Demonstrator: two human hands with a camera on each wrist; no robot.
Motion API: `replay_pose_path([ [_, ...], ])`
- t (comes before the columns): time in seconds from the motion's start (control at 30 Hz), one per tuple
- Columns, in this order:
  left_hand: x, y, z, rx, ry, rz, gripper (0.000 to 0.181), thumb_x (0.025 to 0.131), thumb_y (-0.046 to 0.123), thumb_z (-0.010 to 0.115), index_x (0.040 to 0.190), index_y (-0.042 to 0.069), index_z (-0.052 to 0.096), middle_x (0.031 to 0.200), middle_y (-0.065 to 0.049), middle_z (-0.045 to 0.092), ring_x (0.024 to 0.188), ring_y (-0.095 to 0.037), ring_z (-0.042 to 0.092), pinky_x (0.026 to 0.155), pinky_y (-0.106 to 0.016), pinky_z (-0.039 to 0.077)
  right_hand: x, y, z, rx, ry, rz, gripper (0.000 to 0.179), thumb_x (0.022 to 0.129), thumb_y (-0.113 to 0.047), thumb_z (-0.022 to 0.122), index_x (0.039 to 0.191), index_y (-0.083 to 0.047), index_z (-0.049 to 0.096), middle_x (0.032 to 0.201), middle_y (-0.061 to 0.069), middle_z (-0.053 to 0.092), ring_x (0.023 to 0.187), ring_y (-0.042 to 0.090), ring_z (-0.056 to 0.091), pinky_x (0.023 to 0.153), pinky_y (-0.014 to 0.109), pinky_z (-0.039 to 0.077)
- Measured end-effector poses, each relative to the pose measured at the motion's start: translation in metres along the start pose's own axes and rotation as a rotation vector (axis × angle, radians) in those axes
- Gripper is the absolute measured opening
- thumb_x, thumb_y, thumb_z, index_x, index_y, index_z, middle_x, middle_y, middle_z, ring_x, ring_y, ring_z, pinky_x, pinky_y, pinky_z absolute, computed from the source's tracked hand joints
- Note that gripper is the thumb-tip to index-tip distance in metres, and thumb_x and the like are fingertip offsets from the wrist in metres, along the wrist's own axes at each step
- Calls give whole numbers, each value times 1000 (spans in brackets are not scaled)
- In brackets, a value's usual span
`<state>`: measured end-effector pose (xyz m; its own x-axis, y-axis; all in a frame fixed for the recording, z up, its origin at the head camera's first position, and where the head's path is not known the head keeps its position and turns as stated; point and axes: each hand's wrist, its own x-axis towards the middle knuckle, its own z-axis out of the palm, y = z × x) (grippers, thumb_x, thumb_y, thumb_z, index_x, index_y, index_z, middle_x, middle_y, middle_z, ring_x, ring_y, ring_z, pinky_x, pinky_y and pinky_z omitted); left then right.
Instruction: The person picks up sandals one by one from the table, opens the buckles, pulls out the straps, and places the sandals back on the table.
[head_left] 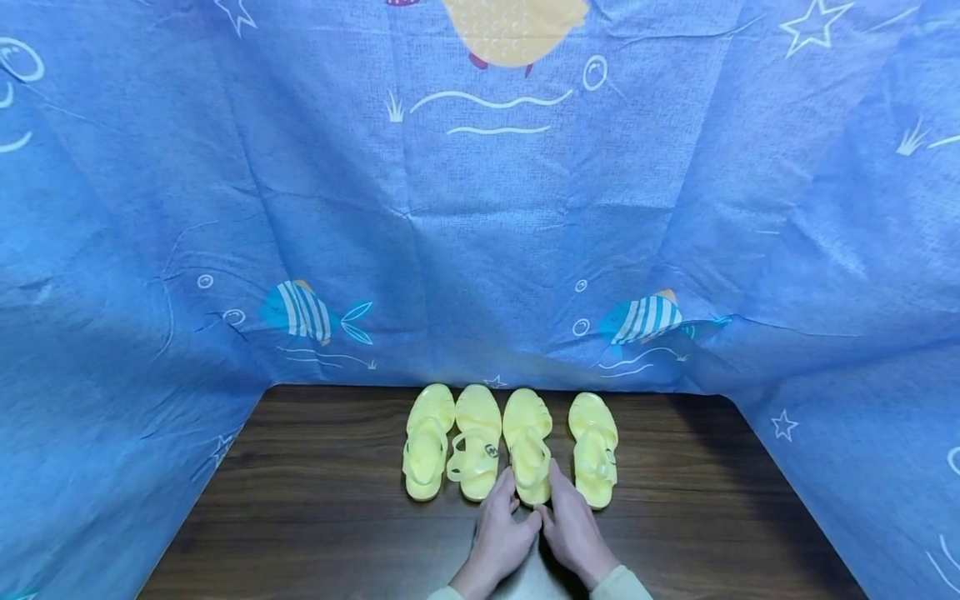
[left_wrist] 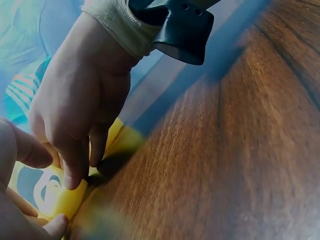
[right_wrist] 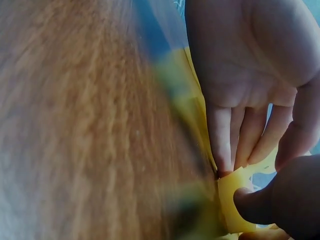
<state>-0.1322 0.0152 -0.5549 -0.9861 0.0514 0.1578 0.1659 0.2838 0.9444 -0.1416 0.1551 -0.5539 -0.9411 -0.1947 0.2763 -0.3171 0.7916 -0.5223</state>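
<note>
Both hands are at the heel of a pale yellow sandal [head_left: 527,414], which lies toe-away on the dark table. My left hand [head_left: 506,535] holds its heel from the left, with the fingers along that side. From the right, my right hand [head_left: 575,531] grips the same heel. In the right wrist view the right thumb presses the back of the yellow heel [right_wrist: 231,200]. The left wrist view shows the right hand [left_wrist: 82,95] reaching down to the heel. Left of this sandal stands a matching sandal [head_left: 478,412] with a dark round mark on its strap.
Another yellow sandal [head_left: 431,410] lies at the row's left end. At the right end, a sandal [head_left: 592,417] stands beyond a wider gap. Wood-grain table [head_left: 315,500] extends to both sides. A blue fish-print cloth [head_left: 480,250] hangs behind and along both sides.
</note>
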Motion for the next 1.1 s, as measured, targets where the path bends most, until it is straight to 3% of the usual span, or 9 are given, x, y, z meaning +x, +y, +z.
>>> replay_pose_path([
  [0.2, -10, 1, -6, -24, 5, -18, 72, 83, 6, 73, 147, -16, 47, 153, -33, 47, 135, -45, 55, 99, -43, 57, -6, 3, -5, 0, 16, -26, 70, 89, 0, 78, 146, 21, 43, 144, 36, 55, 132, 45, 57, 107, 56, 49],
  [0.37, -15, 0, -11, -45, -26, -41, 71, 84, 6, 74, 147, -14, 47, 150, -32, 50, 131, -44, 58, 97, -41, 59, -12, 8, -11, 10, 20, -59, 67, 90, -3, 80, 144, 19, 47, 145, 35, 55, 132, 44, 58, 106, 57, 50],
  [0.6, -12, -2, -11, -39, -84, 11, 69, 86, 8, 75, 151, -3, 51, 156, -25, 48, 137, -41, 54, 97, -39, 59, -15, 9, -14, 43, -3, -36, 64, 93, -6, 78, 145, 17, 49, 147, 31, 56, 134, 41, 57, 107, 56, 49],
  [0.8, -13, -1, -10, -39, -107, 8, 74, 86, 12, 77, 153, -3, 49, 160, -25, 43, 140, -39, 51, 99, -40, 58, -16, 6, -13, 67, -23, -1, 66, 93, -6, 78, 146, 17, 47, 148, 32, 54, 135, 42, 56, 108, 57, 48],
  [1.1, -10, -2, -8, -9, -111, 6, 74, 86, 14, 77, 152, -6, 49, 159, -31, 42, 131, -41, 59, 95, -38, 60, -15, 6, -14, 68, -19, 6, 66, 92, -5, 78, 146, 18, 46, 148, 33, 54, 135, 43, 56, 108, 57, 48],
])
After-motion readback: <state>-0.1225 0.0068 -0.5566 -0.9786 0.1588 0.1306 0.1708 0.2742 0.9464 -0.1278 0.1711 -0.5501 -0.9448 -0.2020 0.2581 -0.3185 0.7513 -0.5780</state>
